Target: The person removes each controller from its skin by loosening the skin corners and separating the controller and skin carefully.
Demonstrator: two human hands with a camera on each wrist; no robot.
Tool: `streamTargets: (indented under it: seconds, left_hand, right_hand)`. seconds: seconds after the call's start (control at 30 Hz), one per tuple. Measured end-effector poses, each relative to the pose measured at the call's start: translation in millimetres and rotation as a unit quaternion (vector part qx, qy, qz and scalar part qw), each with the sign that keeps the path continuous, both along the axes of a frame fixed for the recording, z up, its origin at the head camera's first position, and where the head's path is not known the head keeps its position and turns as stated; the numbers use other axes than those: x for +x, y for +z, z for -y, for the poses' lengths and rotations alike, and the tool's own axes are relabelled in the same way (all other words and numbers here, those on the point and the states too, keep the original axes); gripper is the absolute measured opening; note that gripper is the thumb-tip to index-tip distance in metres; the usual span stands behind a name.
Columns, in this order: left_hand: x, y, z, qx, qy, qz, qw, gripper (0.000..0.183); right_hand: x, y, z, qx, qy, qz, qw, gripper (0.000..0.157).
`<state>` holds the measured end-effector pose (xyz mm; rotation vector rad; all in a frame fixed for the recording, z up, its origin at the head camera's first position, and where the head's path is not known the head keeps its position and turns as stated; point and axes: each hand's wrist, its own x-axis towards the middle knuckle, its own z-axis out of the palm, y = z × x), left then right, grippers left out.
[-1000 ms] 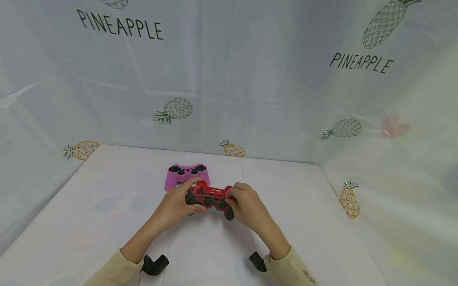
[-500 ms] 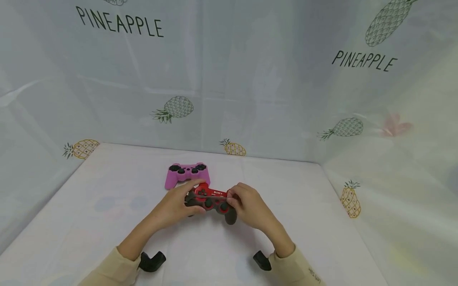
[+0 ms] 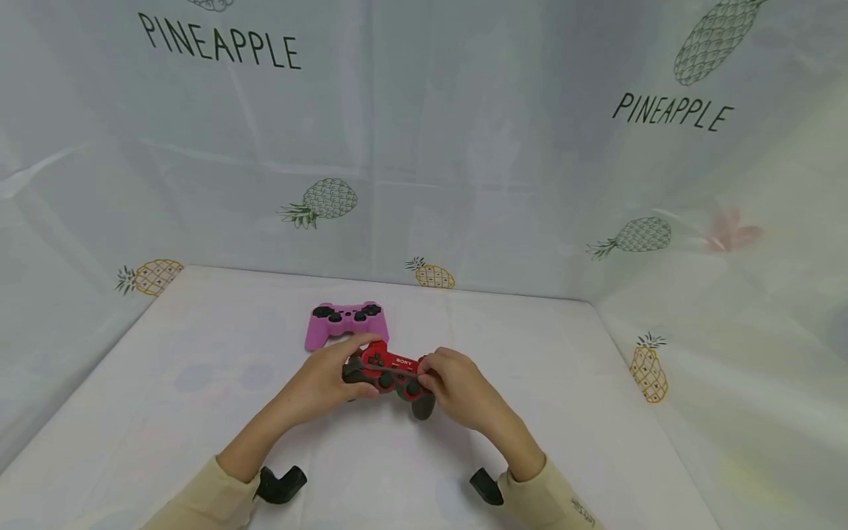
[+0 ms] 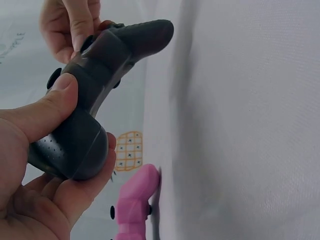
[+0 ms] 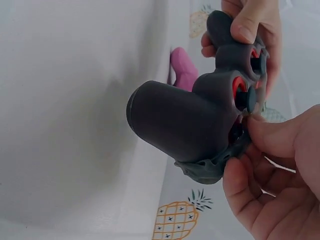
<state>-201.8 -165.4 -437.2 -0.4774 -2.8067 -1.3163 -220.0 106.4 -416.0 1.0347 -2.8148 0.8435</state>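
A red game controller (image 3: 400, 362) marked SONY is held above the table, its lower part and handles wrapped in a dark grey silicone cover (image 3: 422, 406). My left hand (image 3: 324, 379) grips the covered left handle, with the thumb on the near side, as the left wrist view shows. My right hand (image 3: 457, 384) pinches the edge of the cover at the controller's right end. In the right wrist view, the cover (image 5: 205, 170) is bunched and stretched beside the fingertips, and red rings show round the thumbsticks (image 5: 245, 100). The upper red face is bare.
Just behind the hands, a pink game controller (image 3: 347, 318) with black buttons lies on the white-covered table (image 3: 543, 383). A pineapple-printed sheet (image 3: 464, 147) hangs along the back and sides. Black camera mounts (image 3: 281, 486) stick out by both wrists.
The controller's right end has dipped slightly towards me. My right hand has shifted slightly down with the cover's edge still pinched; the left hand keeps its grip almost unmoved.
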Motion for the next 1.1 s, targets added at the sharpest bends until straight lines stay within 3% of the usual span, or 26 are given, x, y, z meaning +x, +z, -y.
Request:
streamTargets:
  seconds: [0.33,0.47,0.57,0.77,0.97,1.1]
  left_hand:
    - [-0.5,-5.0,0.1,0.007,-0.006,0.006,0.9999,0.088]
    - [0.1,-6.1,-0.2,0.011,0.001,0.0,0.9999,0.085]
    - [1.0,-5.6,-1.2,0.015,0.014,-0.004,0.9998,0.083]
    - [1.7,-4.5,-3.0,0.022,0.049,0.001,0.9985,0.082]
    - [-0.3,0.4,-5.4,0.031,0.066,0.016,0.9972,0.084]
    - [-0.7,2.8,-8.2,0.032,0.068,0.01,0.9971,0.086]
  right_hand:
    - [-5.8,4.9,-15.7,-0.037,0.081,0.098,0.991,0.01]
    - [-5.2,5.0,-18.8,-0.054,0.089,0.122,0.987,0.01]
    - [-3.4,2.2,-17.4,-0.052,0.082,0.087,0.991,0.011]
    - [7.1,1.5,-5.7,-0.018,0.033,-0.026,0.999,0.014]
    - [13.4,4.3,1.2,-0.013,-0.01,-0.11,0.994,0.016]
    - [14.1,2.4,3.5,-0.017,-0.042,-0.139,0.989,0.018]
